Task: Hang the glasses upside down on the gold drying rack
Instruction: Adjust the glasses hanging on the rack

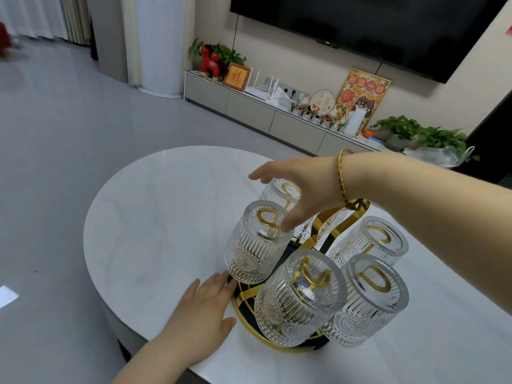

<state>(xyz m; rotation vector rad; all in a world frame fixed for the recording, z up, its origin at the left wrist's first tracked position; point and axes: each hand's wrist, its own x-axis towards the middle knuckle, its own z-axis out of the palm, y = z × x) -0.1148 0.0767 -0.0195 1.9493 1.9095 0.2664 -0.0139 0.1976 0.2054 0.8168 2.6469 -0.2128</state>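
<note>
A person's left hand (pixel 203 311) lies flat and open on the white table (pixel 144 217), fingertips touching the rim of the gold drying rack (pixel 243 296), where ribbed glasses (pixel 299 297) hang upside down on tilted prongs. Farther back, the right hand (pixel 299 189) hovers released, fingers spread, grasping nothing. It is the nearer hand to the far glass (pixel 279 191) just beneath it, whose axis leans outward.

1 head-worn view, angled forward and down, close over the white table (pixel 155 206)
</note>
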